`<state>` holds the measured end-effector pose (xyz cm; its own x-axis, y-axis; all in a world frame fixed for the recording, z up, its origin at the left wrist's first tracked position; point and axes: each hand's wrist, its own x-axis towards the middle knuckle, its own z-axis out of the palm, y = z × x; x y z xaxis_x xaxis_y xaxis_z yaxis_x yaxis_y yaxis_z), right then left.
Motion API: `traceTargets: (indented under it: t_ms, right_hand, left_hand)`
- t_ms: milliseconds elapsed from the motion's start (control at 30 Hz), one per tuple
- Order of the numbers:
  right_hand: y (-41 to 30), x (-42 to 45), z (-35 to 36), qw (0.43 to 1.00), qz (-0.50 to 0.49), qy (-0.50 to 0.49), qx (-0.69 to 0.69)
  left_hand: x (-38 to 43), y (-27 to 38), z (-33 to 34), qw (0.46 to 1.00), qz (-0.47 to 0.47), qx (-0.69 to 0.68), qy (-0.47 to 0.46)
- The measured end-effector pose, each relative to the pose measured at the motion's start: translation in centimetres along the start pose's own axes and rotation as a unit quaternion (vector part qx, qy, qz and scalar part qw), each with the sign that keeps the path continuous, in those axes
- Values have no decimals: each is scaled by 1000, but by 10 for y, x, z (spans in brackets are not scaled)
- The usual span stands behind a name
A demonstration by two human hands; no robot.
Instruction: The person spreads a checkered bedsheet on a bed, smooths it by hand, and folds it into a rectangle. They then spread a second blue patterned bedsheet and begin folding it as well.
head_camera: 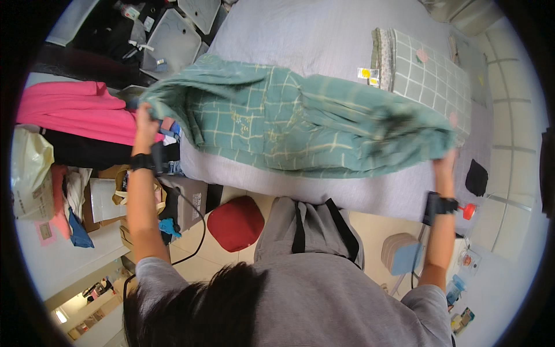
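A green cloth (pixel 243 126) with a pale grid and small yellow motifs is stretched wide over the near part of a bed (pixel 277 32). Its left end is gripped by my left hand (pixel 146 123), and my right hand (pixel 444 161) grips the opposite end. Between them the fabric lies in loose folds, blurred near the right end. Part of my fingers is hidden by the cloth on both sides. Just beyond its right half, a folded grey-green checked textile (pixel 425 65) with pink motifs rests on the bed.
Pink fabric (pixel 73 110) and black fabric (pixel 104 147) are heaped at the left, near clear plastic bins (pixel 171 41). Below the bed's edge stand a red stool (pixel 236 223) and a striped seat (pixel 399 253). A black cloth (pixel 477 178) lies at the right.
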<state>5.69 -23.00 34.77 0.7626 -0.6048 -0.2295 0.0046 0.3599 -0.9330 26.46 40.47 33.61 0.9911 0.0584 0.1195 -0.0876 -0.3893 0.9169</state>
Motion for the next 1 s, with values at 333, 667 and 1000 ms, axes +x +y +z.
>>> traceTargets:
  t_ms: [333,667,1000]
  right_hand:
    - [-143,3,-378,960,-27,105,260]
    - [142,-42,-350,926,321,-55,191]
    - [179,-17,-200,894,375,-47,-239]
  left_hand:
    - [-56,149,-120,902,235,357,61]
    - [-208,-194,-24,857,-463,66,-216]
    - [-220,-58,400,834,-382,15,-399]
